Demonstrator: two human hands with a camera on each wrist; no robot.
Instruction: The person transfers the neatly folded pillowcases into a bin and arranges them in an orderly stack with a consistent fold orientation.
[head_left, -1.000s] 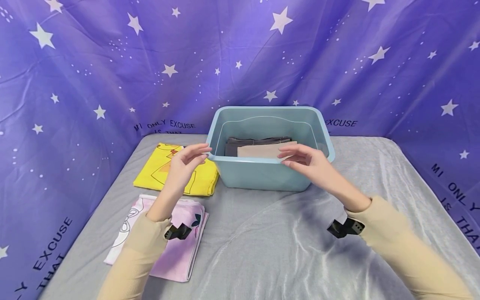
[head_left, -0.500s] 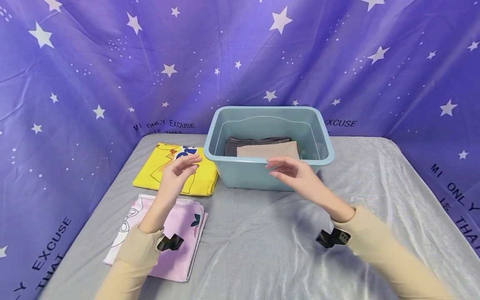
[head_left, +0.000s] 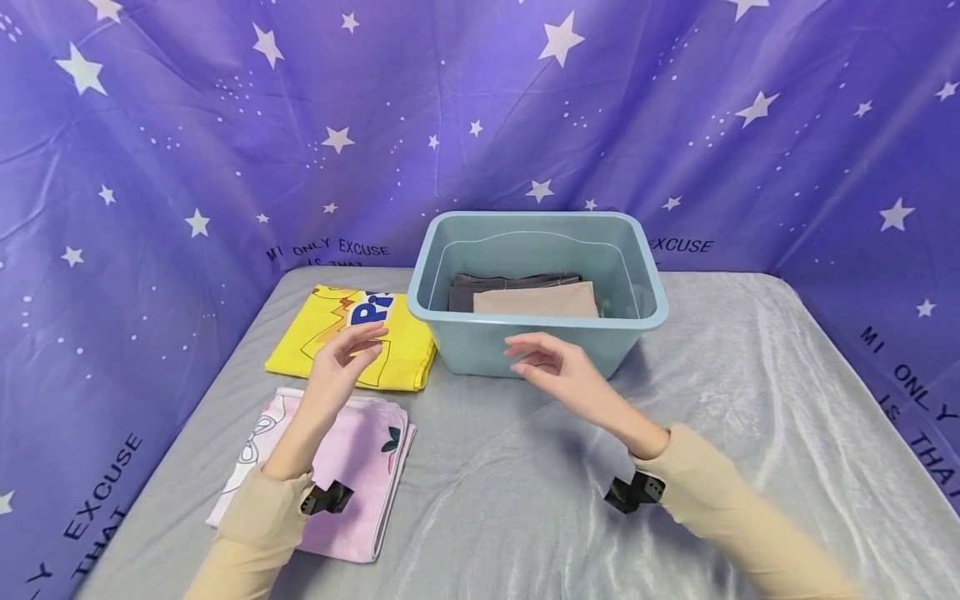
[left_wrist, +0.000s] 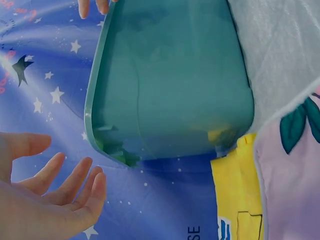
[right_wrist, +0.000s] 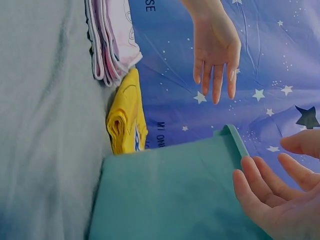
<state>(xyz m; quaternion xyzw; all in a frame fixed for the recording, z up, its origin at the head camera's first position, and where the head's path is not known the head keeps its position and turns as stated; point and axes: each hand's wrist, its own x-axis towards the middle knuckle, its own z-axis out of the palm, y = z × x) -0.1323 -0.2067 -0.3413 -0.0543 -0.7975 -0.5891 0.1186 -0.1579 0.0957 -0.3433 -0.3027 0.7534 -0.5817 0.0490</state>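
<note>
My left hand (head_left: 341, 367) hovers over the folded yellow cloth (head_left: 408, 354) with its fingers relaxed and holding nothing. In the left wrist view that same left hand (left_wrist: 60, 195) has its fingers spread apart. My right hand (head_left: 558, 367) is in front of the blue-green plastic bin (head_left: 465, 346), fingers loosely bent and holding nothing. Inside the bin lie a folded beige cloth (head_left: 536, 300) and a folded dark grey cloth (head_left: 463, 293) behind it. Beneath my left forearm is a folded pink cloth (head_left: 356, 467) with a white border and green leaf print, partly hidden by the sleeve.
A grey velvety cover (head_left: 510, 492) spreads under everything. Purple-blue curtains (head_left: 465, 92) with white stars and lettering rise behind the bin and on both sides. Each wrist carries a small black camera (head_left: 633, 492).
Both hands have drawn back from the bin toward me, the right one also shifting left. More of the blue lettering on the yellow cloth shows. The bin and cloths stayed put.
</note>
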